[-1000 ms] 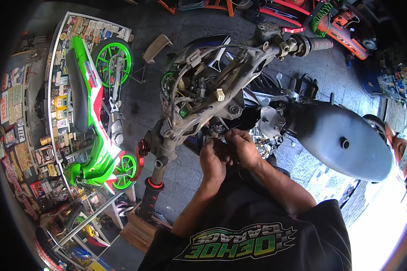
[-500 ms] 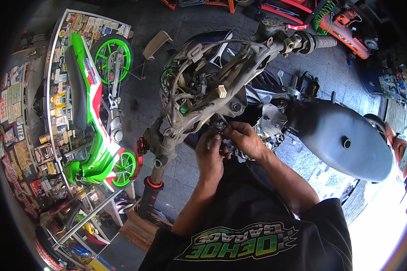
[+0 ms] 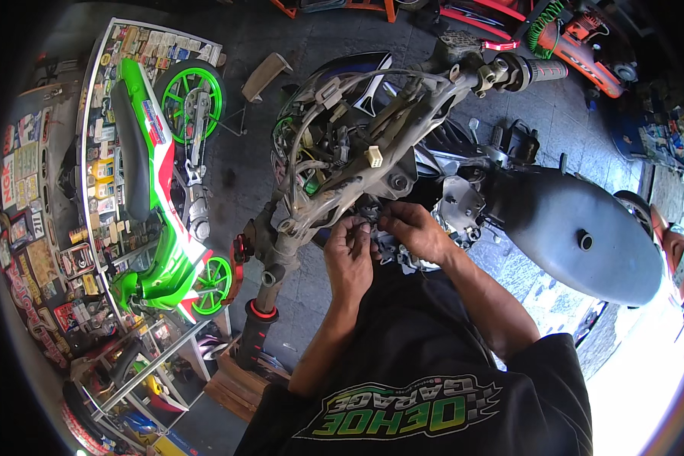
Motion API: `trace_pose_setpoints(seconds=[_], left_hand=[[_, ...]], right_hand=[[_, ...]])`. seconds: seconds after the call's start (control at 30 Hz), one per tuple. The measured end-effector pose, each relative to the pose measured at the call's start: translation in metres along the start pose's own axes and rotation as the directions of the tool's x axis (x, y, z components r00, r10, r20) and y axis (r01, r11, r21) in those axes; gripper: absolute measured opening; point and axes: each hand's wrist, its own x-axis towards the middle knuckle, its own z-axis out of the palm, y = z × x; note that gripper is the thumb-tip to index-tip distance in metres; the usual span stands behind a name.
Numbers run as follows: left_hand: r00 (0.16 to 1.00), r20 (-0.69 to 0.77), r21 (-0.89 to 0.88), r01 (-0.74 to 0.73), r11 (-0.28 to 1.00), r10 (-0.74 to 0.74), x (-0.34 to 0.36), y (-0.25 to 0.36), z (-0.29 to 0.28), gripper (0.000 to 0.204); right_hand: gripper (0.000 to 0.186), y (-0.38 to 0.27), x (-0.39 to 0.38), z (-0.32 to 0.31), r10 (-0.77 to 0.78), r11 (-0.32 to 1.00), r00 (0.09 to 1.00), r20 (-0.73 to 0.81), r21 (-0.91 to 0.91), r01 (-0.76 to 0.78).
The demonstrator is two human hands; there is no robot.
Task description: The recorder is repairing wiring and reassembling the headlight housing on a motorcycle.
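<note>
Two bare hands meet over the middle of a partly stripped motorcycle, just below its bare handlebar (image 3: 334,186). Fingers of the left hand (image 3: 349,258) are curled inward with hardly any gap, thumb and fingertips drawn together at a small dark part (image 3: 368,207). From the other side, the right hand (image 3: 419,234) brings its thumb and forefinger to the same part, also pinched narrow, its other fingers folded beneath. Both sets of fingertips nearly touch; the part sits between them, mostly covered, and I cannot tell its exact kind. It lies close under the handlebar, in front of the person's dark shirt (image 3: 448,365).

Metal parts and wiring show just beneath the hands. Above them, a pale connector (image 3: 374,157) rests against the handlebar, with a tangle of cables (image 3: 311,152) beyond it to the left. One black grip (image 3: 254,334) points toward the person; the other end of the bar reaches away to the upper right. A long dark seat (image 3: 585,235) stretches off to the right. Well apart on the left, a green motorcycle (image 3: 159,228) stands beside shelves of packaged goods.
</note>
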Motion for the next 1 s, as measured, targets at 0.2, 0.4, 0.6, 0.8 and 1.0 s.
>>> trace_pose_setpoints(seconds=[0.2, 0.4, 0.6, 0.8, 1.0], left_hand=[[0.996, 0.014, 0.187, -0.086, 0.979, 0.085, -0.002, 0.000, -0.001, 0.009], [0.988, 0.081, 0.366, -0.151, 0.918, 0.130, -0.001, -0.011, -0.007, 0.014], [0.990, 0.129, 0.349, -0.106, 0.931, 0.064, -0.001, -0.010, -0.004, 0.020], [0.992, 0.124, 0.198, -0.033, 0.980, 0.008, 0.003, -0.033, -0.012, 0.023], [0.977, 0.213, -0.091, 0.034, 0.995, -0.014, 0.002, -0.008, -0.010, 0.012]], right_hand=[[0.020, -0.005, -0.011, 0.008, -0.119, 0.974, 0.990, -0.075, -0.203, 0.101], [0.017, -0.017, -0.016, 0.014, -0.121, 0.966, 0.986, -0.115, -0.244, 0.090], [0.019, -0.007, -0.013, 0.009, -0.190, 0.944, 0.976, -0.105, -0.293, 0.152], [0.021, -0.008, -0.014, 0.009, -0.154, 0.935, 0.986, -0.063, -0.333, 0.124], [0.021, -0.010, -0.016, 0.008, -0.181, 0.900, 0.981, -0.076, -0.414, 0.134]])
